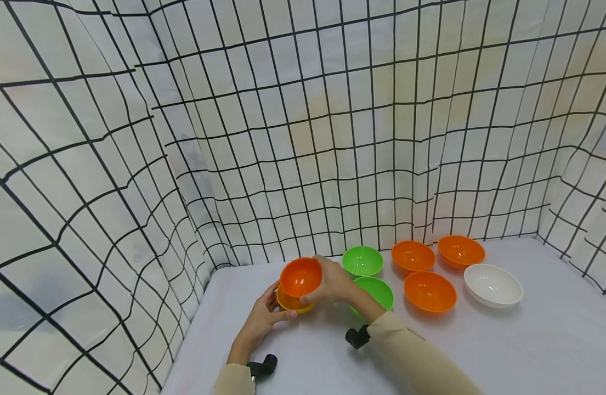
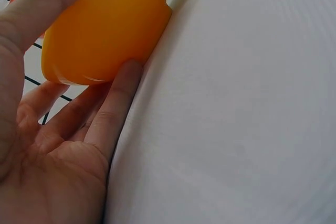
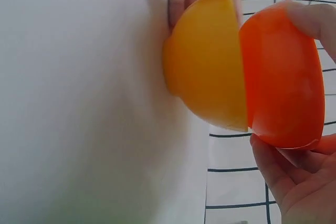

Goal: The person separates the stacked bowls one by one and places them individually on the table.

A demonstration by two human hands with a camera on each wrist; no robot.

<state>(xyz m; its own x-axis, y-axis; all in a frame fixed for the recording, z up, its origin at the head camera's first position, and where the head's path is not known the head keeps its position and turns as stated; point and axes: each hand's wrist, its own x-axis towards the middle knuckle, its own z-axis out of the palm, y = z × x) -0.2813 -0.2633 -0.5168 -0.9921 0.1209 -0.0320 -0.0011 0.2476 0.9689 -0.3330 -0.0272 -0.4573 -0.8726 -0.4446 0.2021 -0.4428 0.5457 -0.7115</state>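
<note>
My left hand [image 1: 261, 319] holds a yellow bowl [image 3: 207, 66] by its side, thumb on the near side and fingers round the far side. The yellow bowl's foot rests on the white table, its opening facing up. Just above its rim is a deep orange bowl [image 1: 301, 277], pinched between thumb and fingers by my right hand [image 1: 334, 282]. In the head view this orange bowl tilts toward me and covers most of the yellow bowl's opening. In the right wrist view the lower edge of the orange bowl [image 3: 283, 77] overlaps the yellow rim.
Right of my hands stand two green bowls [image 1: 363, 261], the nearer partly hidden by my right forearm. Farther right are three orange bowls [image 1: 430, 292] and a white bowl [image 1: 493, 285]. A white cloth wall with black grid lines [image 1: 303, 137] encloses the table [image 1: 544, 340].
</note>
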